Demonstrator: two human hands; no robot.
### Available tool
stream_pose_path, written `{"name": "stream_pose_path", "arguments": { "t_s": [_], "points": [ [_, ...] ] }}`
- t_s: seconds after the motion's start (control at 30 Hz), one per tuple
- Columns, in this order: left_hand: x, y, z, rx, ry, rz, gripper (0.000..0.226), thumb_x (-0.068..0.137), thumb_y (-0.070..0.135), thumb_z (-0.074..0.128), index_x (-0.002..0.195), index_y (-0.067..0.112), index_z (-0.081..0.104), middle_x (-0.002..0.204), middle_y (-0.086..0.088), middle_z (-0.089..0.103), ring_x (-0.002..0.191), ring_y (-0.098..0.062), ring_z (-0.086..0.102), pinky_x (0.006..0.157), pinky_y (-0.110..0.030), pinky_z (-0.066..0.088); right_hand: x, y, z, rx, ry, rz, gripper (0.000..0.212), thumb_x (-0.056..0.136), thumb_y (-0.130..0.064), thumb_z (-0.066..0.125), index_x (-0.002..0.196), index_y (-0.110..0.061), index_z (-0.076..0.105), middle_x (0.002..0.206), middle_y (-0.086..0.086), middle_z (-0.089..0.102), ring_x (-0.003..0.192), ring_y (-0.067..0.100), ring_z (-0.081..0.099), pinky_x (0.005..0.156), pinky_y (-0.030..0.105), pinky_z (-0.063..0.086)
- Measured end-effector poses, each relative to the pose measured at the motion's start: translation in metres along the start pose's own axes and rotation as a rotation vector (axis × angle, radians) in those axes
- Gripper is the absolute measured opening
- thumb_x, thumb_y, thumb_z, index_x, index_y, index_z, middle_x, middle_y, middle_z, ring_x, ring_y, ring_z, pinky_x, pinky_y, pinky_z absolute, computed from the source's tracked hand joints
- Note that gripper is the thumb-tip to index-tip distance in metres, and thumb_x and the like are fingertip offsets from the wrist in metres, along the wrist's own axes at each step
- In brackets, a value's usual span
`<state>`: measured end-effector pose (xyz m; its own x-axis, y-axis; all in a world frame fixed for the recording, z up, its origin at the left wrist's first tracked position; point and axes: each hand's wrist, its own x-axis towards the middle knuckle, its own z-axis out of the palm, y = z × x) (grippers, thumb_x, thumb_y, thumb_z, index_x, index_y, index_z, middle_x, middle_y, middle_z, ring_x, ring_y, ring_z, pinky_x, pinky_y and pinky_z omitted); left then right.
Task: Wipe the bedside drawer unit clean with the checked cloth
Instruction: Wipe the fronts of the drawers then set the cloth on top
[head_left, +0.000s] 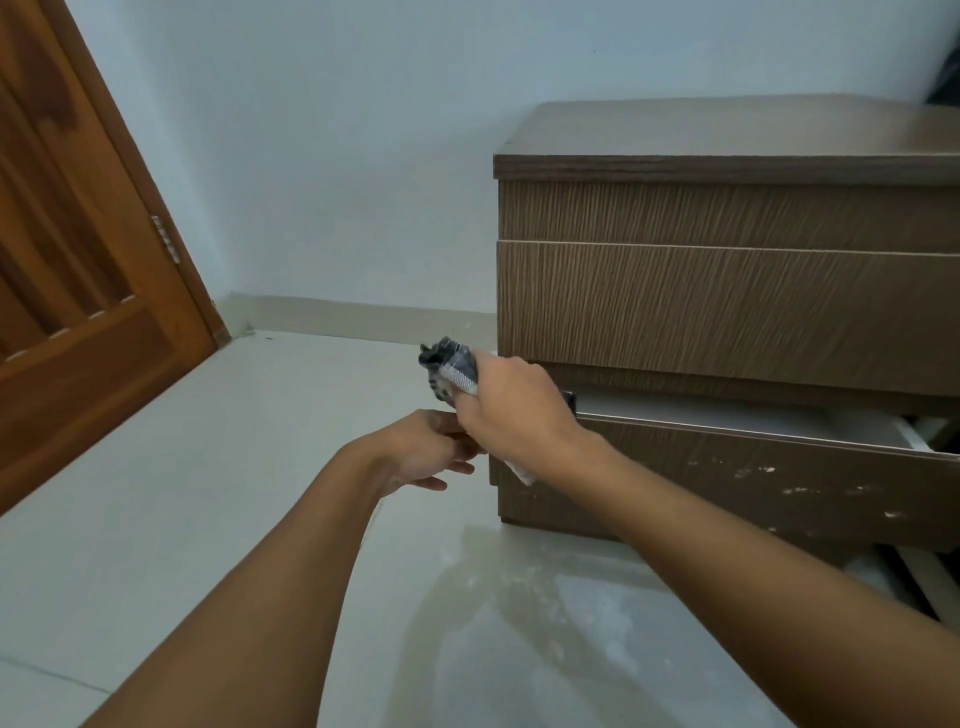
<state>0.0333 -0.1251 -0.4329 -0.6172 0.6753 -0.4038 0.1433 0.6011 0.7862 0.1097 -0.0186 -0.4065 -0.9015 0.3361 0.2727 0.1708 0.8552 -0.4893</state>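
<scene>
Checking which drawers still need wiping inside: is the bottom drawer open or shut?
Open: the bottom drawer juts forward of the unit, its pale inside showing behind the front panel.

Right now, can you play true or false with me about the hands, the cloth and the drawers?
1. The right hand has a grip on the cloth. True.
2. The bottom drawer is shut tight. False: it is pulled partly out.
3. The left hand is flat on the top of the drawer unit. False: it is low down, beside the right hand, near the unit's corner.
4. A wooden door stands on the left. True.
5. The bottom drawer's front has pale scuff marks. True.
</scene>
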Motion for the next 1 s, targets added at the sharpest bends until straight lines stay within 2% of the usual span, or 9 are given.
{"name": "stream_pose_path", "arguments": {
  "t_s": [0.07, 0.17, 0.23, 0.47, 0.63, 0.73, 0.8, 0.93, 1.0],
  "points": [
    [0.000, -0.001, 0.001, 0.001, 0.007, -0.002, 0.033, 0.098, 0.015, 0.051, 0.129, 0.024, 0.060, 0.118, 0.008, 0.068, 0.105, -0.009, 0.065, 0.092, -0.035, 0.053, 0.005, 0.000, -0.009, 0.355, -0.018, 0.106, 0.023, 0.094, -0.032, 0.049, 0.093, -0.013, 0.061, 0.082, 0.004, 0.067, 0.072, 0.024, 0.063, 0.065, 0.038, 0.051],
    [0.000, 0.004, 0.003, -0.022, 0.053, 0.012, 0.030, 0.098, 0.022, 0.055, 0.126, 0.025, 0.064, 0.116, 0.007, 0.070, 0.101, -0.009, 0.066, 0.088, -0.033, 0.052, 0.009, 0.006, -0.028, 0.914, 0.024, 0.309, 0.022, 0.096, -0.029, 0.052, 0.095, -0.013, 0.067, 0.090, 0.008, 0.075, 0.083, 0.027, 0.072, 0.083, 0.045, 0.057],
    [0.001, 0.008, 0.006, -0.039, 0.112, 0.043, 0.027, 0.096, 0.029, 0.058, 0.120, 0.022, 0.068, 0.114, 0.005, 0.071, 0.098, -0.011, 0.067, 0.090, -0.035, 0.053, 0.006, 0.014, -0.040, 1.052, 0.114, 0.378, 0.020, 0.098, -0.028, 0.052, 0.098, -0.014, 0.067, 0.093, 0.009, 0.076, 0.084, 0.026, 0.074, 0.085, 0.047, 0.057],
    [0.003, 0.007, 0.015, -0.057, 0.257, 0.145, 0.030, 0.088, 0.043, 0.066, 0.105, 0.019, 0.074, 0.111, 0.000, 0.071, 0.070, -0.016, 0.073, 0.081, -0.037, 0.058, -0.019, 0.038, -0.074, 1.097, 0.345, 0.318, 0.015, 0.098, -0.029, 0.054, 0.087, -0.025, 0.061, 0.085, -0.003, 0.074, 0.079, 0.014, 0.073, 0.072, 0.032, 0.059],
    [0.004, 0.006, 0.018, -0.023, 0.308, 0.179, 0.027, 0.088, 0.043, 0.065, 0.100, 0.020, 0.073, 0.112, -0.001, 0.071, 0.073, -0.017, 0.071, 0.075, -0.035, 0.057, -0.039, 0.058, -0.086, 0.968, 0.433, 0.229, 0.012, 0.099, -0.026, 0.053, 0.093, -0.026, 0.063, 0.092, -0.003, 0.073, 0.085, 0.011, 0.072, 0.076, 0.030, 0.058],
    [0.005, 0.007, 0.023, -0.050, 0.355, 0.189, 0.019, 0.090, 0.040, 0.064, 0.094, 0.023, 0.070, 0.114, -0.003, 0.070, 0.075, -0.019, 0.070, 0.070, -0.032, 0.055, -0.049, 0.067, -0.090, 0.954, 0.466, 0.225, 0.011, 0.099, -0.025, 0.052, 0.095, -0.027, 0.062, 0.096, -0.002, 0.073, 0.089, 0.013, 0.071, 0.081, 0.033, 0.058],
    [0.007, 0.009, 0.028, -0.084, 0.401, 0.194, 0.019, 0.091, 0.038, 0.064, 0.096, 0.021, 0.070, 0.115, -0.004, 0.069, 0.076, -0.020, 0.069, 0.069, -0.031, 0.054, -0.055, 0.070, -0.090, 0.953, 0.488, 0.226, 0.011, 0.100, -0.025, 0.051, 0.098, -0.027, 0.062, 0.100, -0.001, 0.072, 0.092, 0.013, 0.071, 0.083, 0.034, 0.057],
    [0.019, 0.018, 0.042, -0.191, 0.516, 0.177, 0.017, 0.092, 0.031, 0.064, 0.097, 0.016, 0.070, 0.115, -0.005, 0.069, 0.074, -0.019, 0.069, 0.072, -0.034, 0.055, -0.069, 0.076, -0.090, 0.922, 0.545, 0.189, 0.015, 0.100, -0.023, 0.051, 0.108, -0.020, 0.062, 0.105, -0.002, 0.071, 0.098, 0.009, 0.068, 0.082, 0.025, 0.055],
    [0.027, 0.025, 0.050, -0.280, 0.568, 0.150, 0.015, 0.093, 0.029, 0.063, 0.098, 0.016, 0.069, 0.113, -0.005, 0.069, 0.072, -0.018, 0.068, 0.070, -0.033, 0.056, -0.078, 0.080, -0.092, 0.906, 0.582, 0.175, 0.013, 0.099, -0.023, 0.052, 0.105, -0.022, 0.064, 0.102, -0.004, 0.072, 0.098, 0.009, 0.068, 0.083, 0.024, 0.055]
  ]
}}
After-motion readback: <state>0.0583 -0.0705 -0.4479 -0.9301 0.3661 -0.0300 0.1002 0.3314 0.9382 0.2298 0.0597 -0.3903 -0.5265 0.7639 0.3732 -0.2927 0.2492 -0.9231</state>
